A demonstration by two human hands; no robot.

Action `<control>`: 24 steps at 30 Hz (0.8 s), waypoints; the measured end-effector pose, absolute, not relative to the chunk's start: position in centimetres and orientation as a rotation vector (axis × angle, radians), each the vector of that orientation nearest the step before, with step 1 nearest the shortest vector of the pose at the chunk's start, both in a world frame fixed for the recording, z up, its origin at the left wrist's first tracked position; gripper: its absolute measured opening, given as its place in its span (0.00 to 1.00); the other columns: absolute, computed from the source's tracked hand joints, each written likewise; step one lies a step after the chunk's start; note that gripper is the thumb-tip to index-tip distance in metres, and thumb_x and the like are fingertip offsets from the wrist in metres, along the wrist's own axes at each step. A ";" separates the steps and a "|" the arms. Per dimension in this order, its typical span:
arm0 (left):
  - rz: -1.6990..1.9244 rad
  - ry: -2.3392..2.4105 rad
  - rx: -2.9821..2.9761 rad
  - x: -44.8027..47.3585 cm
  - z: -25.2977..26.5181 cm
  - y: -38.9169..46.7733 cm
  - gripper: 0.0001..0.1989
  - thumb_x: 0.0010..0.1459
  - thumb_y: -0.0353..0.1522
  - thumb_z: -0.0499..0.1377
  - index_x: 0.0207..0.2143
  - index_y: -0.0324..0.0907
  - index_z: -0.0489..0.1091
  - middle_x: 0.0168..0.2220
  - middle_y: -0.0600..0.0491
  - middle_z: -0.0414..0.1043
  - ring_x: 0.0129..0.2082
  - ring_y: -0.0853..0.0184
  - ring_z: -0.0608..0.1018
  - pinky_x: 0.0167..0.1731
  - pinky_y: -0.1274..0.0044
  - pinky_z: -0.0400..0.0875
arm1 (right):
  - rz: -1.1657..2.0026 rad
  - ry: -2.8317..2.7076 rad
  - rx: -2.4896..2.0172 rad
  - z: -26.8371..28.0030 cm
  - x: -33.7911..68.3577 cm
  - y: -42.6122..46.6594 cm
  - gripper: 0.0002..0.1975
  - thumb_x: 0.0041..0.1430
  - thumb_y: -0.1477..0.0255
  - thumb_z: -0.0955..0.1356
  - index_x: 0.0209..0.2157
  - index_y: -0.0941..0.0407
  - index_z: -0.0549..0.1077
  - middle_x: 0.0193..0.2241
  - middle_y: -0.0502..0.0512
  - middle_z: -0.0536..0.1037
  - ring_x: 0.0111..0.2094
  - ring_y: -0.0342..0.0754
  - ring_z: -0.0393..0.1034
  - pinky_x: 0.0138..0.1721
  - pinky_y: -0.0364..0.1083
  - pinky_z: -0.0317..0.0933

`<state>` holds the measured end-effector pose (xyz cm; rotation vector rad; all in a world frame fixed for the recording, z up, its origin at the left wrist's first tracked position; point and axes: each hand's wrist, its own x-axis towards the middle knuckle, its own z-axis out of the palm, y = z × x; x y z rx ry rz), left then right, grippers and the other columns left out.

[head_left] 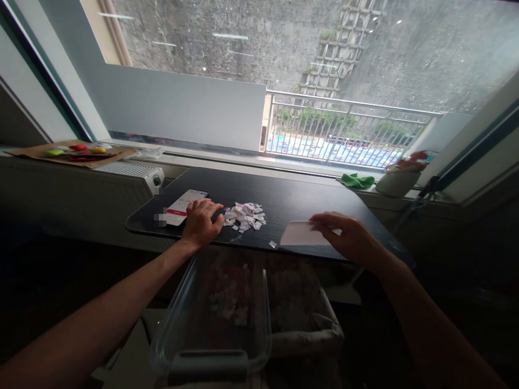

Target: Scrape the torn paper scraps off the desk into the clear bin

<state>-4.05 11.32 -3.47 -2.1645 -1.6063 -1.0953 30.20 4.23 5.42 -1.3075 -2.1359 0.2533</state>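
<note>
Right beyond the front edge of the desk [308, 202], left of its middle, we have a loose pile of small pieces [245, 216], whitish with pink. A single piece [273, 244] lies apart from it, close to the front edge, between the pile and a pale sheet [298, 236].

Our right hand [351, 235] bends over that sheet with only a narrow space between thumb and fingers; whether we pinch it or merely touch it, we cannot tell. Our left hand [205, 220] hovers or rests just left of the pile, fingers loosely curled, thumb apart, with nothing seen in its grasp.

As we judge it, the work is only partly done: the heap is loose and unsorted, and more pieces show dimly in the clear bin [267, 324] below the front edge.

Toward the desk's left end, the phone [178, 209] sits right beside our left hand, crowding that side. Past the far edge, on the sill, are a green cloth [357, 181] and a pale pot [397, 181]; beyond the left corner is a radiator [133, 172]. None of these blocks the pile.
</note>
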 end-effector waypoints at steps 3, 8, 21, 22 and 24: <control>-1.093 -1.601 -2.180 -4.1 -3.4 11.3 0.13 0.56 0.36 0.52 0.38 0.45 0.74 0.39 0.47 0.76 0.51 0.53 0.71 0.55 0.58 0.60 | 0.376 -2.038 -1.384 5.4 30.4 4.8 0.13 0.57 0.72 0.65 0.42 0.55 0.78 0.35 0.53 0.82 0.34 0.48 0.75 0.39 0.45 0.67; -1.064 -1.599 -2.183 -4.2 -3.3 11.3 0.13 0.56 0.36 0.51 0.38 0.44 0.73 0.39 0.47 0.76 0.51 0.53 0.72 0.54 0.59 0.61 | 0.583 -2.006 -1.449 4.6 28.3 9.1 0.16 0.54 0.74 0.65 0.44 0.58 0.79 0.32 0.53 0.82 0.31 0.47 0.73 0.33 0.44 0.66; -1.040 -1.597 -2.170 -4.2 -3.4 11.3 0.13 0.56 0.36 0.51 0.38 0.44 0.73 0.38 0.49 0.76 0.51 0.53 0.72 0.54 0.60 0.60 | 1.003 -1.993 -1.483 5.8 30.2 10.4 0.14 0.49 0.77 0.69 0.38 0.57 0.81 0.30 0.50 0.82 0.30 0.44 0.73 0.32 0.41 0.66; -1.042 -1.597 -2.167 -4.2 -3.5 11.4 0.13 0.56 0.36 0.52 0.38 0.45 0.73 0.38 0.49 0.76 0.51 0.53 0.72 0.54 0.60 0.60 | 0.937 -1.996 -1.465 5.8 30.5 9.8 0.13 0.49 0.76 0.69 0.38 0.57 0.81 0.30 0.50 0.82 0.29 0.44 0.73 0.32 0.42 0.66; -1.040 -1.595 -2.164 -4.2 -3.5 11.4 0.13 0.55 0.36 0.52 0.38 0.44 0.74 0.39 0.48 0.76 0.51 0.53 0.72 0.54 0.60 0.60 | 0.797 -1.986 -1.430 5.7 30.9 8.9 0.12 0.50 0.73 0.69 0.37 0.56 0.81 0.29 0.51 0.82 0.28 0.46 0.73 0.30 0.42 0.66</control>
